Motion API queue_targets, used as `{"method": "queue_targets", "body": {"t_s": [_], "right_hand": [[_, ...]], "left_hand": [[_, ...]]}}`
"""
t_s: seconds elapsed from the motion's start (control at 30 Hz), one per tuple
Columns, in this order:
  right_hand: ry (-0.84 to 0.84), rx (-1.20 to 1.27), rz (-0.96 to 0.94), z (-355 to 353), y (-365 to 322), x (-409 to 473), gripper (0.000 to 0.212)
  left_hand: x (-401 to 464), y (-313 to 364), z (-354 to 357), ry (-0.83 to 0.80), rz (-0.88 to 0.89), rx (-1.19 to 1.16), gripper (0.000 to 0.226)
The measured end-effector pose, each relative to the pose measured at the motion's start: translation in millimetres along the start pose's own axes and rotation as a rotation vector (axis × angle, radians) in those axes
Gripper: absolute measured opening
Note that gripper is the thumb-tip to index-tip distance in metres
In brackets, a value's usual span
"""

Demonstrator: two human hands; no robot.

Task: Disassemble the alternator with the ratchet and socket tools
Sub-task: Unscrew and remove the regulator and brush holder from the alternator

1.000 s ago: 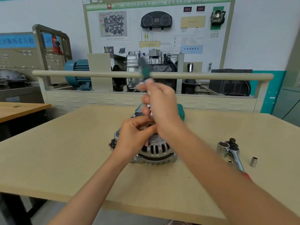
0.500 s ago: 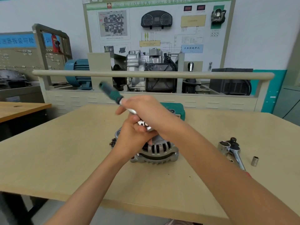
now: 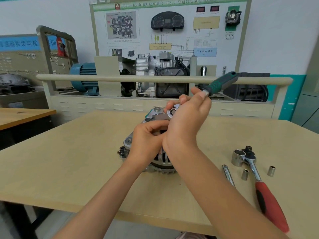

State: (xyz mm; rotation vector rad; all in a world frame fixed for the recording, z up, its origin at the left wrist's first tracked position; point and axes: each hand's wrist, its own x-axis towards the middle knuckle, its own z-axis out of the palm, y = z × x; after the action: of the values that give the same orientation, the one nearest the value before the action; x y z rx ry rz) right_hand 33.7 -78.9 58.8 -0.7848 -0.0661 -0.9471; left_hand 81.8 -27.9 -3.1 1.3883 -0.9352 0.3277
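The ribbed metal alternator (image 3: 155, 149) sits mid-surface (image 3: 69, 161), mostly hidden behind both hands. The left hand (image 3: 146, 144) has its fingers curled onto the alternator's top. The right hand (image 3: 188, 118) grips a green-handled ratchet (image 3: 219, 84), fingers clamped round its shaft; its round steel head shows, the socket beneath hidden. Right lie a red-handled ratchet (image 3: 265, 195) and loose sockets (image 3: 271, 171).

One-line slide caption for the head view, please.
Right hand swings a green-handled ratchet on the alternator, steadied by the left hand; spare sockets lie on the table.
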Motion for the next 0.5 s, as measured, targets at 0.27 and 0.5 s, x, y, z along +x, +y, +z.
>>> {"method": "queue_targets", "body": {"t_s": [0.27, 0.5], "right_hand": [[-0.544, -0.494, 0.611, 8, -22, 41, 0.029], [-1.162, -1.028, 0.835, 20, -22, 43, 0.030]], "left_hand": [[2, -2, -5, -0.063, -0.089, 0.005, 0.022], [2, 0, -10, -0.028, -0.171, -0.064, 0.004]]}}
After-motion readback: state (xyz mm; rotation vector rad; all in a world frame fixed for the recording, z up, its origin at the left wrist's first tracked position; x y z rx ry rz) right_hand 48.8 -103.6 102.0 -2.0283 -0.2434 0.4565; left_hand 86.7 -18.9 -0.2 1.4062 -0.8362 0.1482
